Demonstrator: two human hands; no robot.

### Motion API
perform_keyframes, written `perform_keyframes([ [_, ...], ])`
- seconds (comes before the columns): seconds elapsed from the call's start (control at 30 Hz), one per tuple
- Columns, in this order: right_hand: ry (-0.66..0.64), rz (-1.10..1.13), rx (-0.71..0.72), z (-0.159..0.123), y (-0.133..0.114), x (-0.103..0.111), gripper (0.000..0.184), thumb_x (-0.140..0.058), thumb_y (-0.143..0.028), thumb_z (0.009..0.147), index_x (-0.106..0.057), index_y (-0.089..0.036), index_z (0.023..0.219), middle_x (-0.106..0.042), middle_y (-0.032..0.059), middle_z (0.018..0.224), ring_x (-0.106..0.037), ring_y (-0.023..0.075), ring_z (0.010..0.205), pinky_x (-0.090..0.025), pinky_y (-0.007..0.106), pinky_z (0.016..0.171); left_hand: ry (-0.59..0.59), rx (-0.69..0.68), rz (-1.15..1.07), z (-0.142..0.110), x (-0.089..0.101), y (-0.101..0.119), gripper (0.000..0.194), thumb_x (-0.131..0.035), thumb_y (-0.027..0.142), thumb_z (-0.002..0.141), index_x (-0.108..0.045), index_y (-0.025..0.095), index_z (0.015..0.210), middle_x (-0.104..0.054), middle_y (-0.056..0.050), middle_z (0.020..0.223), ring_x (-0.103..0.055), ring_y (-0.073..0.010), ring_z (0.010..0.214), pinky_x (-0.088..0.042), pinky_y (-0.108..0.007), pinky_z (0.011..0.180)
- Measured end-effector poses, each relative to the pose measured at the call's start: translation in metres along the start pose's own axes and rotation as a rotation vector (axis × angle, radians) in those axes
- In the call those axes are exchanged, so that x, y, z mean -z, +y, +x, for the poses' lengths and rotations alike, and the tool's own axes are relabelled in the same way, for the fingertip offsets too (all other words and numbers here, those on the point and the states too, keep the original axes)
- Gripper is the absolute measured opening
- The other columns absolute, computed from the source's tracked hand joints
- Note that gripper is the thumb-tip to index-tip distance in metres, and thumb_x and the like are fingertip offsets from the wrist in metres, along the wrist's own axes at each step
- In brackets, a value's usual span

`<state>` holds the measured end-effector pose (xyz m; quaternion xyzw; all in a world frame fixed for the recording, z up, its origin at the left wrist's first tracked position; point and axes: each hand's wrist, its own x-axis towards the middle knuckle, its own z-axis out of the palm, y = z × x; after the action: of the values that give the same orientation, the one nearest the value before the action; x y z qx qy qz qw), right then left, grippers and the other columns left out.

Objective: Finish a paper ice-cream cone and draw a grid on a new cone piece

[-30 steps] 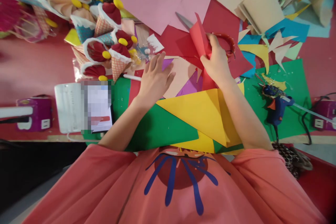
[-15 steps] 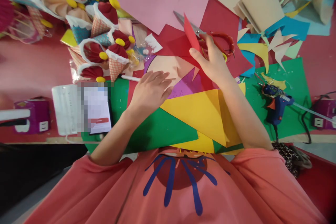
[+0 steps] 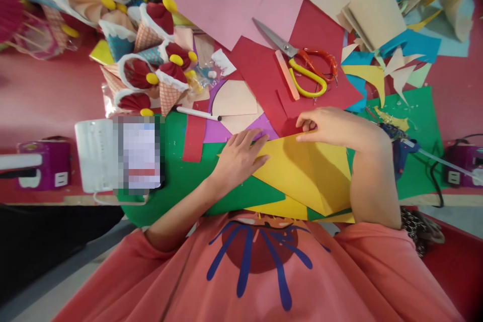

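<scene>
My left hand (image 3: pixel 241 158) lies palm down with its fingers spread, over the left part of a yellow sheet (image 3: pixel 302 176) and the green mat (image 3: pixel 241 188). My right hand (image 3: pixel 328 126) is above the yellow sheet's upper edge, fingers curled and thumb apart, with nothing visible between them. Just beyond it is a red sheet (image 3: pixel 260 80). Scissors (image 3: pixel 289 50) with one red and one yellow handle rest on that sheet, beside a salmon-coloured strip (image 3: pixel 287 75). A cream rounded piece (image 3: pixel 236 98) lies over purple sheet (image 3: pixel 213 133), left of the red sheet.
A white pen (image 3: pixel 198 112) and a red strip (image 3: pixel 194 138) lie left of centre. Farther left are a phone (image 3: pixel 141 153) and cone-shaped fabric pieces (image 3: pixel 171 93). At right, a blue glue gun (image 3: pixel 402 153) sits with its cord, near paper scraps (image 3: pixel 402 68).
My right hand has let go of the red piece and moved down toward the yellow sheet. My left hand has shifted right and nearer to me. The scissors are now uncovered.
</scene>
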<state>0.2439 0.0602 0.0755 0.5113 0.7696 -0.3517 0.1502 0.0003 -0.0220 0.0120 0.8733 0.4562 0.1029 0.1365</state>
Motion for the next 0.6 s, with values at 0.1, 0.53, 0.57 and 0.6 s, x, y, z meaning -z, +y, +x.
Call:
perform_keyframes([
  [0.1, -0.076, -0.049, 0.034, 0.001, -0.002, 0.000, 0.011, -0.055, -0.024, 0.083, -0.064, -0.020, 0.084, -0.070, 0.0047, 0.088, -0.061, 0.0195, 0.080, -0.035, 0.030, 0.062, 0.065, 0.115, 0.029, 0.009, 0.003, -0.013, 0.033, -0.051, 0.032, 0.096, -0.063, 0.018, 0.123, -0.051, -0.017, 0.145, -0.049, -0.0348, 0.133, -0.042, -0.055, 0.108],
  [0.53, 0.310, 0.159, 0.026, 0.011, 0.006, 0.018, 0.019, -0.054, -0.013, 0.086, -0.070, -0.019, 0.095, -0.074, 0.0072, 0.097, -0.065, 0.0195, 0.088, -0.042, 0.032, 0.076, 0.798, 0.230, -0.280, 0.009, 0.027, -0.057, 0.024, -0.051, 0.033, 0.099, -0.068, 0.024, 0.113, -0.071, -0.003, 0.112, -0.064, -0.0195, 0.113, -0.049, -0.042, 0.104],
  [0.57, 0.386, 0.209, 0.024, 0.014, 0.009, 0.022, 0.017, -0.056, -0.013, 0.085, -0.069, -0.018, 0.095, -0.074, 0.0082, 0.098, -0.065, 0.0198, 0.090, -0.043, 0.032, 0.078, 0.916, 0.254, -0.308, 0.009, 0.030, -0.061, 0.022, -0.056, 0.034, 0.097, -0.068, 0.024, 0.112, -0.071, -0.002, 0.110, -0.063, -0.0191, 0.113, -0.050, -0.042, 0.103],
  [0.6, 0.449, 0.255, 0.009, 0.018, 0.013, 0.026, 0.017, -0.058, -0.011, 0.084, -0.069, -0.017, 0.094, -0.074, 0.0088, 0.097, -0.065, 0.0194, 0.089, -0.043, 0.032, 0.078, 0.987, 0.278, -0.352, 0.008, 0.031, -0.064, 0.021, -0.060, 0.034, 0.095, -0.068, 0.025, 0.112, -0.069, -0.001, 0.111, -0.062, -0.0189, 0.114, -0.051, -0.041, 0.103],
])
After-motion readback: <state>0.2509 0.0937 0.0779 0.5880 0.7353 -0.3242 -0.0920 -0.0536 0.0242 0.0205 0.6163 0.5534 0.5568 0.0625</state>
